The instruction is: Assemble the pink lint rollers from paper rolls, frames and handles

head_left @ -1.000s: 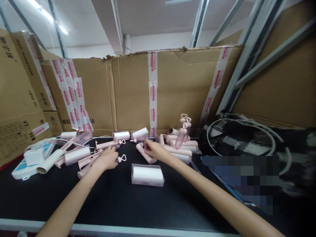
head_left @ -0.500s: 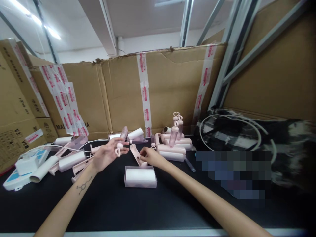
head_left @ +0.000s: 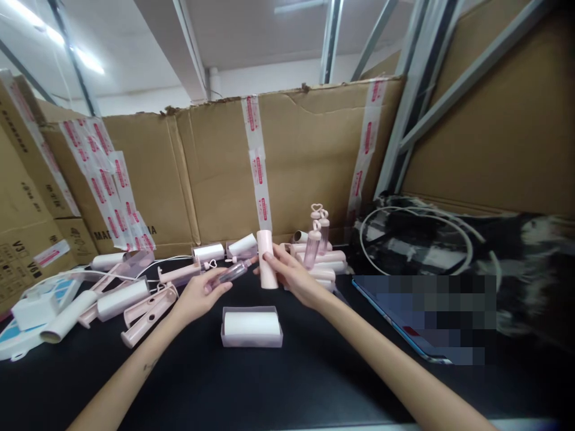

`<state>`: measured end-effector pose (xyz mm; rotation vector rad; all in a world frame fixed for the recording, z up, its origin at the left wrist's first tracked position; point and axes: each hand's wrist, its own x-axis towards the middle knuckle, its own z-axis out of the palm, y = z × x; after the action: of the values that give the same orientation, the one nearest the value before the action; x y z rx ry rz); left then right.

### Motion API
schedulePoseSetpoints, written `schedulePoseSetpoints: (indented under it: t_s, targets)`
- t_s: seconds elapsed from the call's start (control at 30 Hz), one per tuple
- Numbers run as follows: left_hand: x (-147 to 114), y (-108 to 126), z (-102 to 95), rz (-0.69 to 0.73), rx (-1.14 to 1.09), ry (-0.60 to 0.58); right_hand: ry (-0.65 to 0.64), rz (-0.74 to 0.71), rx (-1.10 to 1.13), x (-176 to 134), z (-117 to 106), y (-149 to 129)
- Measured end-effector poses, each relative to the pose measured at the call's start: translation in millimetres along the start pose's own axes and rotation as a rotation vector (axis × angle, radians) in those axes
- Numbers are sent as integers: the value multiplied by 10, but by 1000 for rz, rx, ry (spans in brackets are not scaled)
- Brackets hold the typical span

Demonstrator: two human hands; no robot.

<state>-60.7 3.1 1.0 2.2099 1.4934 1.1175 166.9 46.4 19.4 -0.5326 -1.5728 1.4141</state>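
Note:
My left hand (head_left: pixel 197 299) is closed around a small clear pinkish bottle (head_left: pixel 233 272), which lies tilted with one end toward the right. Just right of it, my right hand (head_left: pixel 291 272) grips a smooth pale pink cylindrical shell (head_left: pixel 268 263) from its right side, holding it nearly upright. The far end of the bottle comes close to the shell; I cannot tell whether they touch. Nearer to me, a white paper roll (head_left: pixel 251 323) lies in a clear box (head_left: pixel 252 343) on the black tabletop.
Pink handle pieces (head_left: pixel 150 317) and white rolls (head_left: pixel 122 299) are scattered at left beside a white power strip (head_left: pixel 45 308). Clear bottles with heart-loop caps (head_left: pixel 313 245) stand on pink parts at right. A phone (head_left: pixel 404 335) lies farther right, before a cable coil (head_left: pixel 417 239). Cardboard (head_left: pixel 220 173) walls the back.
My right hand has lifted the pink part from behind the box and turned it upright. My left hand has turned over, its bottle now pointing right. A pink handle piece now lies farther left.

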Motion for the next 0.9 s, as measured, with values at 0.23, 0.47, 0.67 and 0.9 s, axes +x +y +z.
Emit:
schedulePoseSetpoints:
  t_s: [0.23,0.47,0.67,0.9]
  targets:
    - [-50,103,-31,-5,225,-79,-100,-169,-380,-13,54,110]
    - [-99,154,33,56,306,3,-91,-268,-876,-111,64,126]
    - [-146,148,41,189,506,58,-158,-222,-1082,-122,21,109]
    - [-172,142,102,244,590,153,-126,-252,-1199,-184,96,125]
